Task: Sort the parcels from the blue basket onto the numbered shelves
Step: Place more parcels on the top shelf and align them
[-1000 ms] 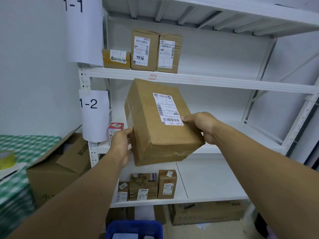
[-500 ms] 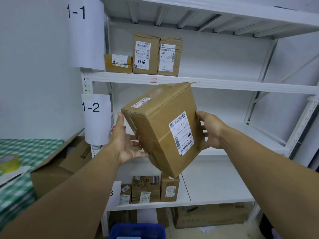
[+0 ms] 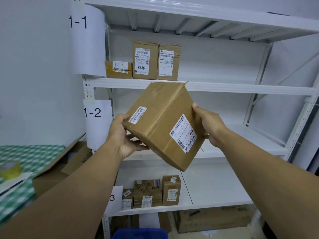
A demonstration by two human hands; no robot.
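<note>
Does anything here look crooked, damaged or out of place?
The parcel held between the left hand and right hand is tilted, one corner pointing down, with a loose strip sticking up at its top. The open carton left of the shelves has its flaps splayed. Shelved parcels stand straight.

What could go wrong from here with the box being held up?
The box is tilted corner-down, gripped between the left hand and right hand, so it might slip. Its upper corner looks close to the shelf edge and could bump it. The three parcels on that shelf could get knocked.
</note>
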